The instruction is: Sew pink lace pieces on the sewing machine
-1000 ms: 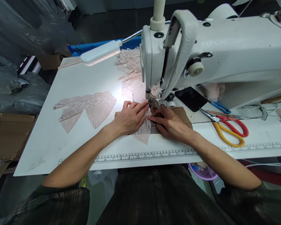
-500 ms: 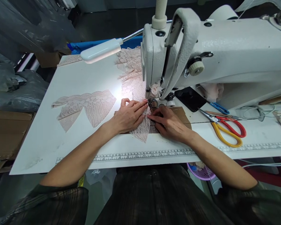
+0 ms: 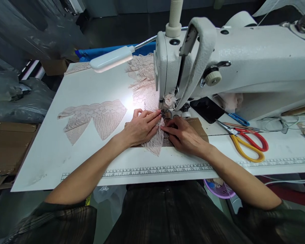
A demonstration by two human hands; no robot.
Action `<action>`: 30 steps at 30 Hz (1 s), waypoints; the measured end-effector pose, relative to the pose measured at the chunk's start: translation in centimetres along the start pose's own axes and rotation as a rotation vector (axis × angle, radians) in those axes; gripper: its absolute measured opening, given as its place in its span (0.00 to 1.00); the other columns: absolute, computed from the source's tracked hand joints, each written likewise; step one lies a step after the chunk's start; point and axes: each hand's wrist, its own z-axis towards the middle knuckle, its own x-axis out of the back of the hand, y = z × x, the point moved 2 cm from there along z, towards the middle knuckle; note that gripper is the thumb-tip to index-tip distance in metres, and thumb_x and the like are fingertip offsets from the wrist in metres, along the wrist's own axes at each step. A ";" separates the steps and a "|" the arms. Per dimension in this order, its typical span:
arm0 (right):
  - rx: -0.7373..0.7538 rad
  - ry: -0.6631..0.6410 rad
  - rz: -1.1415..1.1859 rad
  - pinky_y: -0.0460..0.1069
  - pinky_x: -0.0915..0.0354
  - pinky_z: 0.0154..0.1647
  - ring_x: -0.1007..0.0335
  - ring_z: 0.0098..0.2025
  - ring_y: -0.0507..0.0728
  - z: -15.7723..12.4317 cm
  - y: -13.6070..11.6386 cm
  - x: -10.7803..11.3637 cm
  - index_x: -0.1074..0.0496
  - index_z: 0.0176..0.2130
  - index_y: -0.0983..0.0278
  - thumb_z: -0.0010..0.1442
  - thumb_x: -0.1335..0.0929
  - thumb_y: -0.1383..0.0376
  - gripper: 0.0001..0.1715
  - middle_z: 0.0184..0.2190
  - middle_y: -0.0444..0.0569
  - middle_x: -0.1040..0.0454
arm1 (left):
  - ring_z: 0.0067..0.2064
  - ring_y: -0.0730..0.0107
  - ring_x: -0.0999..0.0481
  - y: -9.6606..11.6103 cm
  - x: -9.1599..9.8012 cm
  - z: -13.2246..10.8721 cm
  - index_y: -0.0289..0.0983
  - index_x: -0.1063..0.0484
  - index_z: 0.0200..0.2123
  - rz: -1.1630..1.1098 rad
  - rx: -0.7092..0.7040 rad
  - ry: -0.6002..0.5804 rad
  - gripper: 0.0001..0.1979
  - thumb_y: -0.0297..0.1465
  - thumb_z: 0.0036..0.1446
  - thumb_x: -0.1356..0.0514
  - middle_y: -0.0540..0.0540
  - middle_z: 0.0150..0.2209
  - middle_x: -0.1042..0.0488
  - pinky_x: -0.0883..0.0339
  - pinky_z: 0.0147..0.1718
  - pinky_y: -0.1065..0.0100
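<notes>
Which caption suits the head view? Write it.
Left hand and right hand touch lace at a sewing machine, scissors nearby.

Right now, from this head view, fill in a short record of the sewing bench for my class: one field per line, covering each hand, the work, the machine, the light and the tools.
Left hand: palm down, fingers laid over the lace
Right hand: fingers bent, index fingertip at the lace's edge
Lace: pale pink, one pointed end towards the person
Sewing machine: white, head just beyond the hands
Lamp: lit, on a bendable neck
Scissors: one yellow handle, one red
Ruler strip: along the near edge
</notes>
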 end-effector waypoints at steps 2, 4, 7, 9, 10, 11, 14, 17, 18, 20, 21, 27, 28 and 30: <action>0.008 0.017 0.007 0.62 0.32 0.51 0.36 0.49 0.63 0.1 -0.1 0.0 0.25 0.52 0.61 0.61 0.37 0.73 0.22 0.43 0.56 0.31 | 0.55 0.50 0.31 0.1 0.0 0.0 0.33 0.34 0.60 0.008 0.003 0.000 0.22 0.34 0.70 0.55 0.37 0.64 0.34 0.45 0.52 0.47; 0.012 0.035 0.008 0.62 0.32 0.50 0.35 0.48 0.63 0.1 -0.1 0.1 0.24 0.52 0.61 0.61 0.37 0.73 0.22 0.42 0.56 0.31 | 0.55 0.49 0.31 0.1 -0.1 0.0 0.32 0.34 0.60 0.010 0.004 0.000 0.22 0.34 0.70 0.55 0.36 0.63 0.34 0.44 0.52 0.47; 0.026 0.058 0.011 0.61 0.32 0.49 0.35 0.46 0.62 0.1 -0.1 0.0 0.24 0.51 0.61 0.61 0.36 0.73 0.21 0.42 0.55 0.30 | 0.55 0.49 0.31 0.2 -0.1 0.0 0.33 0.34 0.60 0.001 0.009 0.019 0.21 0.34 0.70 0.54 0.37 0.64 0.34 0.44 0.51 0.47; 0.037 0.069 0.011 0.61 0.31 0.48 0.34 0.45 0.62 0.1 0.0 0.0 0.24 0.51 0.61 0.61 0.36 0.73 0.21 0.42 0.55 0.30 | 0.55 0.49 0.31 0.3 -0.1 -0.1 0.34 0.34 0.59 0.000 0.010 0.040 0.21 0.34 0.69 0.53 0.37 0.64 0.35 0.43 0.51 0.46; 0.045 0.069 0.013 0.61 0.31 0.48 0.34 0.45 0.62 0.1 0.1 0.0 0.24 0.51 0.61 0.60 0.36 0.73 0.22 0.42 0.55 0.30 | 0.54 0.49 0.30 0.3 -0.1 -0.1 0.33 0.33 0.59 0.005 0.006 0.050 0.20 0.34 0.69 0.53 0.37 0.64 0.35 0.43 0.51 0.46; 0.052 0.066 0.015 0.61 0.31 0.47 0.34 0.45 0.62 0.1 0.1 0.0 0.24 0.51 0.60 0.60 0.36 0.73 0.22 0.42 0.55 0.31 | 0.54 0.49 0.30 0.4 -0.1 -0.1 0.33 0.33 0.59 0.015 0.001 0.060 0.20 0.34 0.69 0.52 0.36 0.64 0.35 0.42 0.51 0.46; 0.063 0.042 0.017 0.60 0.31 0.48 0.35 0.47 0.62 0.0 0.3 0.1 0.25 0.52 0.60 0.61 0.36 0.73 0.22 0.43 0.55 0.31 | 0.53 0.49 0.29 0.6 0.0 -0.1 0.29 0.31 0.56 0.051 -0.024 0.111 0.19 0.34 0.69 0.51 0.33 0.62 0.33 0.40 0.50 0.47; 0.032 0.036 -0.022 0.60 0.31 0.48 0.36 0.48 0.63 -0.1 0.3 0.1 0.23 0.51 0.62 0.63 0.36 0.71 0.19 0.44 0.57 0.32 | 0.47 0.58 0.25 0.7 0.1 -0.1 0.31 0.26 0.49 0.025 -0.085 0.175 0.15 0.31 0.69 0.49 0.38 0.54 0.24 0.38 0.48 0.53; 0.017 0.037 -0.041 0.61 0.31 0.48 0.36 0.48 0.63 -0.1 0.3 0.1 0.23 0.50 0.62 0.63 0.36 0.70 0.19 0.44 0.57 0.32 | 0.45 0.60 0.25 0.6 0.1 -0.1 0.32 0.25 0.47 0.005 -0.106 0.186 0.14 0.31 0.69 0.49 0.40 0.51 0.22 0.37 0.47 0.55; -0.010 0.038 -0.073 0.62 0.32 0.49 0.37 0.48 0.64 -0.2 0.2 0.0 0.22 0.49 0.61 0.63 0.36 0.70 0.18 0.44 0.57 0.32 | 0.42 0.62 0.25 0.4 0.3 -0.2 0.35 0.24 0.46 -0.033 -0.127 0.187 0.13 0.31 0.68 0.48 0.43 0.50 0.21 0.36 0.45 0.56; -0.020 0.037 -0.080 0.63 0.32 0.49 0.37 0.48 0.64 -0.2 0.2 0.0 0.22 0.49 0.61 0.63 0.36 0.70 0.18 0.44 0.57 0.32 | 0.42 0.61 0.24 0.3 0.4 -0.3 0.36 0.24 0.46 -0.047 -0.129 0.177 0.13 0.32 0.67 0.47 0.44 0.51 0.21 0.36 0.44 0.56; -0.065 0.002 -0.087 0.63 0.33 0.50 0.38 0.49 0.65 -0.2 0.2 -0.1 0.24 0.53 0.63 0.64 0.36 0.69 0.20 0.45 0.58 0.32 | 0.47 0.54 0.24 0.1 0.9 -0.5 0.35 0.25 0.51 -0.048 -0.137 0.098 0.17 0.36 0.65 0.46 0.40 0.56 0.25 0.36 0.46 0.50; -0.074 -0.005 -0.091 0.64 0.33 0.50 0.38 0.49 0.65 -0.2 0.3 -0.1 0.25 0.53 0.63 0.64 0.37 0.69 0.20 0.45 0.58 0.33 | 0.48 0.53 0.25 0.1 1.0 -0.4 0.34 0.25 0.52 -0.040 -0.130 0.090 0.18 0.36 0.65 0.46 0.40 0.57 0.26 0.36 0.47 0.50; -0.091 -0.021 -0.103 0.64 0.33 0.50 0.37 0.49 0.65 -0.2 0.3 -0.1 0.26 0.54 0.62 0.65 0.37 0.68 0.20 0.45 0.59 0.33 | 0.50 0.52 0.25 0.1 0.9 -0.3 0.34 0.26 0.53 -0.025 -0.110 0.076 0.18 0.36 0.66 0.47 0.39 0.58 0.27 0.36 0.47 0.49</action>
